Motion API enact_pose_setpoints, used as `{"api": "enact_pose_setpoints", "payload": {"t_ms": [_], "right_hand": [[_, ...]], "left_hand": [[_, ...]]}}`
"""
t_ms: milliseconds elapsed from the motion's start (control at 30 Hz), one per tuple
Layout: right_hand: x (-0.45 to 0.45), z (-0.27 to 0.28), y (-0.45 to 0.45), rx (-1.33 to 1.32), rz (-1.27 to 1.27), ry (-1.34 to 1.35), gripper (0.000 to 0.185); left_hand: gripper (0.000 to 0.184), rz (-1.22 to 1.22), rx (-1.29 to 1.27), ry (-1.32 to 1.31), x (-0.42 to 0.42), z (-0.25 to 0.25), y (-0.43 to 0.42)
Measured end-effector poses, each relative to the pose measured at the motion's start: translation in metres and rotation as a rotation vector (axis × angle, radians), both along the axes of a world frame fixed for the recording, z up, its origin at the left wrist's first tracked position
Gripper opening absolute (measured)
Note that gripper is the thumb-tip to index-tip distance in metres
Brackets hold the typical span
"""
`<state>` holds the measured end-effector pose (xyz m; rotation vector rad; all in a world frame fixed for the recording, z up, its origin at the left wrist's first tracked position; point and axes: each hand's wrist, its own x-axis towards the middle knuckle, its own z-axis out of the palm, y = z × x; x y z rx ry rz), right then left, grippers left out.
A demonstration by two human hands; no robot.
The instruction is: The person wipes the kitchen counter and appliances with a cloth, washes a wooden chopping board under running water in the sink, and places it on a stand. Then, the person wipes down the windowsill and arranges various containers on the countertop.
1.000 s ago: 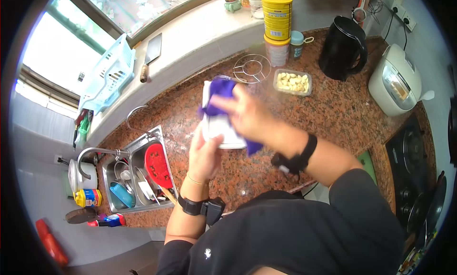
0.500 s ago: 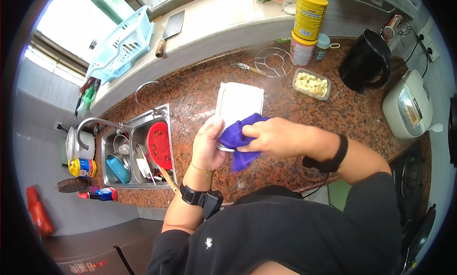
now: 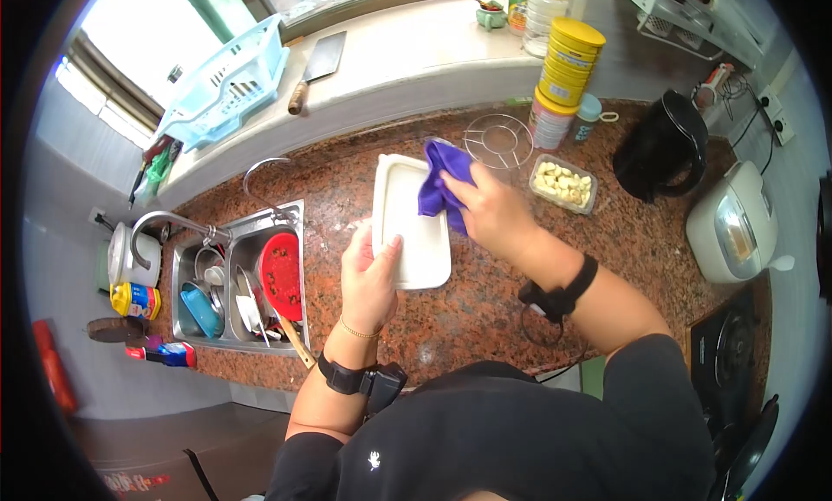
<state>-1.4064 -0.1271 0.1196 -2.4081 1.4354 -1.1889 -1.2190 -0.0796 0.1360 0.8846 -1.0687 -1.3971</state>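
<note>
Over the granite counter, a white rectangular lid or tray is gripped at its lower left edge by my left hand, thumb on top of it. My right hand is closed on a purple cloth, which lies against the upper right edge of the white piece. Part of the cloth hangs down beside that edge. To the right of the cloth sit a wire rack and a clear box of peeled garlic.
The double sink at left holds dishes and a red strainer. A cleaver and blue basket are on the ledge. Yellow cans, a black kettle and a rice cooker stand at right.
My right hand has moved the purple cloth from the lower end of the white piece up to its upper right edge. My left hand still holds the piece, now tilted differently.
</note>
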Motion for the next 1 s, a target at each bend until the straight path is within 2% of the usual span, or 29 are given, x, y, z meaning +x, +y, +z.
{"api": "enact_pose_setpoints", "payload": {"t_ms": [67, 167, 200, 233, 267, 333, 367, 467, 500, 533, 600, 667, 733, 800, 833, 900, 933, 967, 1000], "right_hand": [[0.005, -0.024, 0.011, 0.271, 0.123, 0.13, 0.034], [0.04, -0.031, 0.042, 0.156, 0.248, -0.105, 0.033], [0.039, -0.03, 0.046, 0.189, 0.19, -0.16, 0.033], [0.029, -0.028, 0.044, 0.351, 0.173, -0.097, 0.036], [0.012, -0.027, 0.042, 0.51, 0.153, -0.035, 0.038], [-0.027, -0.042, 0.041, 0.54, 0.133, 0.034, 0.036], [-0.046, -0.049, 0.042, 0.544, 0.108, 0.046, 0.03], [-0.078, -0.058, 0.053, 0.707, 0.047, 0.192, 0.04], [-0.081, -0.063, 0.058, 0.724, 0.066, 0.154, 0.046], [-0.081, -0.067, 0.063, 0.746, 0.085, 0.121, 0.053], [-0.081, -0.064, 0.07, 0.617, 0.042, 0.233, 0.061], [-0.086, -0.051, 0.074, 0.635, -0.006, 0.217, 0.059], [-0.102, -0.048, 0.076, 0.713, -0.125, 0.063, 0.056], [-0.113, -0.047, 0.076, 0.725, -0.207, 0.029, 0.05], [-0.117, -0.048, 0.076, 0.728, -0.221, 0.032, 0.047], [-0.116, -0.051, 0.076, 0.722, -0.263, 0.022, 0.04], [-0.112, -0.05, 0.074, 0.721, -0.321, 0.004, 0.04], [-0.107, -0.047, 0.072, 0.711, -0.257, 0.001, 0.039], [-0.105, -0.044, 0.07, 0.7, -0.196, 0.006, 0.039]], "left_hand": [[0.03, -0.015, -0.06, 0.131, 0.003, 0.015, -0.006], [0.029, 0.079, -0.138, 0.047, -0.003, 0.024, -0.03], [0.028, 0.118, -0.149, 0.014, 0.0, 0.029, -0.043], [0.027, 0.148, -0.125, 0.022, 0.008, 0.042, -0.052], [0.025, 0.142, -0.128, -0.051, 0.024, 0.054, -0.063], [0.03, 0.099, -0.077, -0.244, 0.073, 0.076, -0.1], [0.033, 0.136, -0.085, -0.361, 0.097, 0.09, -0.123], [0.037, 0.354, -0.19, -0.731, 0.131, 0.128, -0.186], [0.035, 0.424, -0.19, -0.68, 0.14, 0.127, -0.21], [0.034, 0.494, -0.187, -0.626, 0.147, 0.118, -0.236], [0.03, 0.532, -0.098, -0.675, 0.157, 0.1, -0.277], [0.031, 0.389, 0.083, -0.623, 0.146, 0.076, -0.291], [0.028, 0.386, 0.097, -0.576, 0.125, 0.036, -0.305], [0.029, 0.336, 0.12, -0.344, 0.106, 0.024, -0.316], [0.026, 0.462, 0.135, -0.282, 0.095, 0.021, -0.325], [0.021, 0.539, -0.07, -0.429, 0.12, -0.035, -0.403], [0.021, 0.629, -0.022, -0.544, 0.115, -0.028, -0.402], [0.026, 0.539, -0.025, -0.583, 0.127, -0.043, -0.42], [0.026, 0.592, -0.082, -0.646, 0.133, -0.065, -0.444]]}}
